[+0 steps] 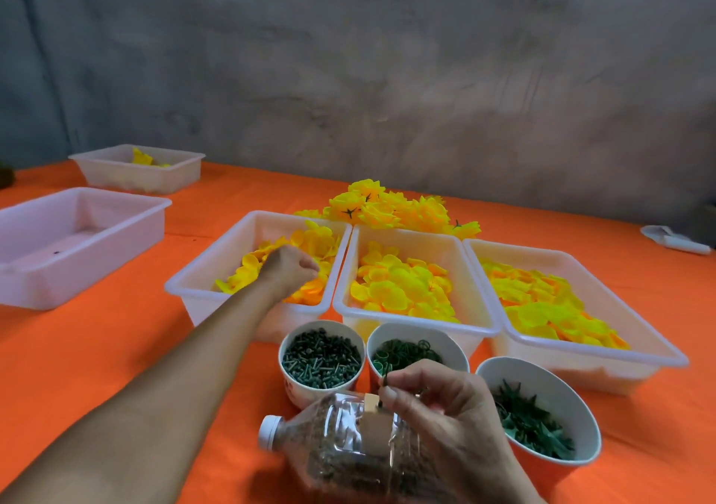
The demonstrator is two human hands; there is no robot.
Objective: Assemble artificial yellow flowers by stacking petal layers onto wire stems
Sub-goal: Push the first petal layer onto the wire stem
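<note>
The left hand is reached forward into the leftmost of three white trays, where its fingers are curled down onto the loose yellow petal layers; whether a petal is actually pinched cannot be told, as the fingertips are hidden among the petals. The right hand is held close to the camera, and a thin green wire stem is pinched between its thumb and forefinger, standing nearly upright. Directly below and left of this hand a clear plastic bottle with a white cap is laid on its side on the orange table. Just beyond the right hand three cups are set in a row: one of dark green pegs, one of green rings and, to the hand's right, one of green leaf pieces. To the right of the left hand two more trays of yellow petals, the middle tray and the right tray, are placed side by side, touching. Beyond them a heap of finished yellow flowers is piled on the table. Far to the left of the left hand an empty-looking tray and, behind it, a further tray holding a few yellow pieces are seen.
</note>
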